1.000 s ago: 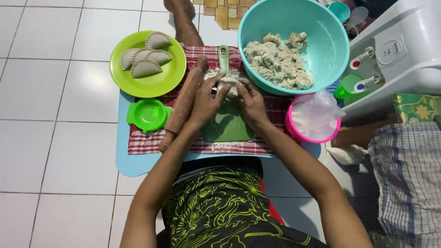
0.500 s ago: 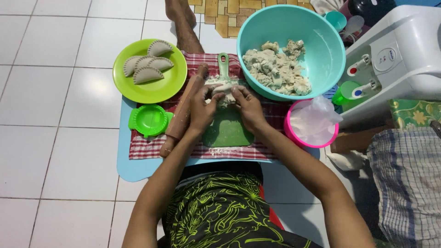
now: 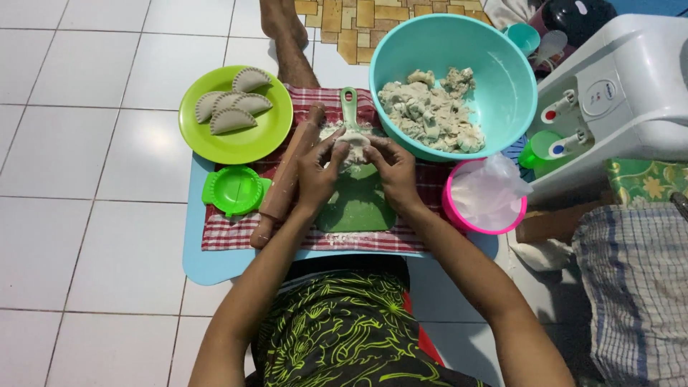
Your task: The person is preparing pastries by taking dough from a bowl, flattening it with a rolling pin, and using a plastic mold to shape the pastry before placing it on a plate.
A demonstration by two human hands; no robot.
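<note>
My left hand and my right hand both pinch a small pale lump of dough between their fingertips, held just above a green cutting board with a handle. The board lies on a red checked cloth over a light blue mat. A wooden rolling pin rests against my left wrist. A teal bowl of torn dough pieces stands right behind my hands.
A green plate with several folded dumplings sits at back left, a green dumpling press below it. A pink bowl lined with clear plastic is at right, beside a white water dispenser. A bare foot shows at the top.
Both hands have lifted a little off the board and drawn together on the dough lump; the camera has shifted slightly.
</note>
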